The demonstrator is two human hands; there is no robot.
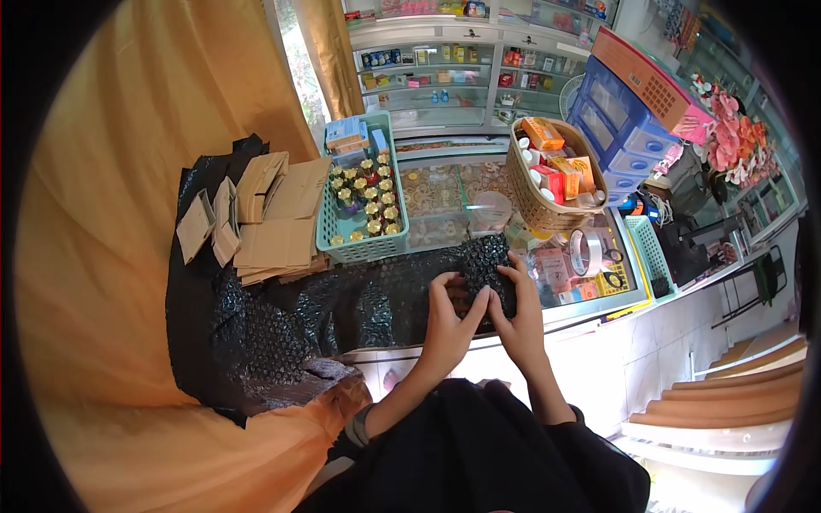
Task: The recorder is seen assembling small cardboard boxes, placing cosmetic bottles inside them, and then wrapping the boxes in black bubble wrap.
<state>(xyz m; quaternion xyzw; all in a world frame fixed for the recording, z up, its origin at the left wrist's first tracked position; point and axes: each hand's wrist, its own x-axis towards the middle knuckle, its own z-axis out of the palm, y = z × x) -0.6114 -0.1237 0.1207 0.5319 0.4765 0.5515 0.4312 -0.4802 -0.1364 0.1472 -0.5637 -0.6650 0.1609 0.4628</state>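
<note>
Both of my hands grip the near end of a long sheet of black bubble wrap (375,308) that stretches left across the counter. My left hand (452,320) pinches it from the left, thumb raised toward the middle. On the other side my right hand (523,308) curls its fingers over the edge. Between them the end stands up as a folded or rolled piece (485,263); whether something is wrapped inside is hidden. Flattened brown cardboard boxes (282,211) lie on the wrap's left part, beside a green plastic basket (362,250) of gold-capped bottles (372,192).
A brown woven basket (545,208) holds boxes and white-capped bottles. A roll of tape (585,252) and scissors (614,266) lie on the glass counter (551,308), right of my hands. Blue plastic drawers (616,122) stand behind. An orange curtain (160,96) hangs at left.
</note>
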